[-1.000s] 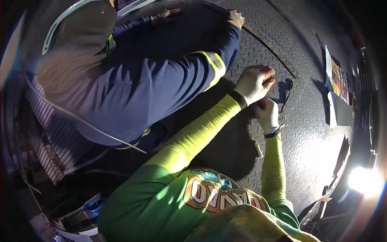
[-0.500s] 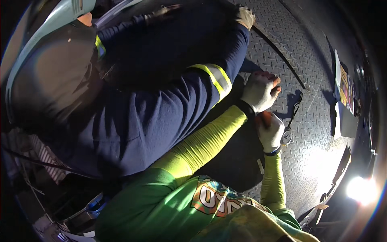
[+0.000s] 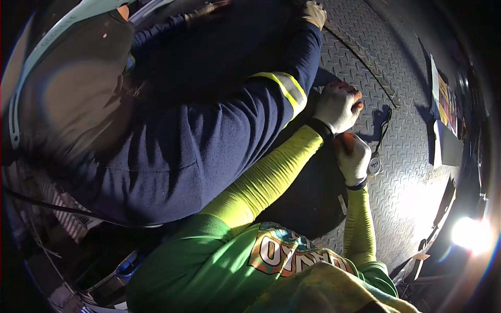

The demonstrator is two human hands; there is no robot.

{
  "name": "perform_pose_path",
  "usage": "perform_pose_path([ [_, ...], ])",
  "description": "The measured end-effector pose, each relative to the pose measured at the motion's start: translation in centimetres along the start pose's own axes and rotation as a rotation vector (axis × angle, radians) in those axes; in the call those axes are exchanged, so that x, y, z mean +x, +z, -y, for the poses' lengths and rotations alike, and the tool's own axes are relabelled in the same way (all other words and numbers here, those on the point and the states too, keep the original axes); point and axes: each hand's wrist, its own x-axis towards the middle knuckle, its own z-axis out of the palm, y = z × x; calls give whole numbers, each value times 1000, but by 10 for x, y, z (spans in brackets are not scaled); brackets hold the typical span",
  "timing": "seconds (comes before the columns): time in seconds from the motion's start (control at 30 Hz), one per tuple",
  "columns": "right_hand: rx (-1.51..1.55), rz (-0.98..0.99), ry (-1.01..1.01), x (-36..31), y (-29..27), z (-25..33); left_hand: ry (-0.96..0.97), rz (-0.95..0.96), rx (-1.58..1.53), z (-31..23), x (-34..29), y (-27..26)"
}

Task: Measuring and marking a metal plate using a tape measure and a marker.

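Note:
My left hand (image 3: 338, 108), in a pale work glove, is closed with its fingers curled over the dark edge on the tread-plate floor. Just below its wrist my right hand (image 3: 354, 159), also gloved, is closed with its fingers bent in. Whatever either hand holds is hidden by the fingers. Beside the right hand lies a round, white-faced disc (image 3: 374, 165) on a black cord (image 3: 385, 125). Beyond my left hand, a co-worker's gloved hand (image 3: 314, 14) rests near the end of a long, thin dark strip (image 3: 362, 58).
Grey tread plate (image 3: 412, 146) spreads to the right. A co-worker in a dark blue sleeve (image 3: 209, 130) with a reflective band crouches close on my left. A bright lamp (image 3: 471, 235) glares at lower right. A folded printed sheet (image 3: 446, 120) stands at the right.
The whole view has shifted slightly. Both my hands sit a little higher and to the right, still closed and close together. The co-worker's arm has barely moved.

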Motion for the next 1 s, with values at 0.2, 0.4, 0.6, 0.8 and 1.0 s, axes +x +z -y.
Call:
perform_pose_path([
  [0.2,7,-20,-11,0,3,-1,1,-9,6,0,0,3],
  [0.4,1,5,16,-1,2,-2,-2,-10,18,-1,0,1],
  [0.6,-26,46,52,0,-1,-2,9,35,0,0,2,1],
  [0.8,3,48,41,-1,-1,-3,1,58,21,0,0,3],
  [1.0,11,47,34,0,0,-3,5,19,15,2,0,4],
])
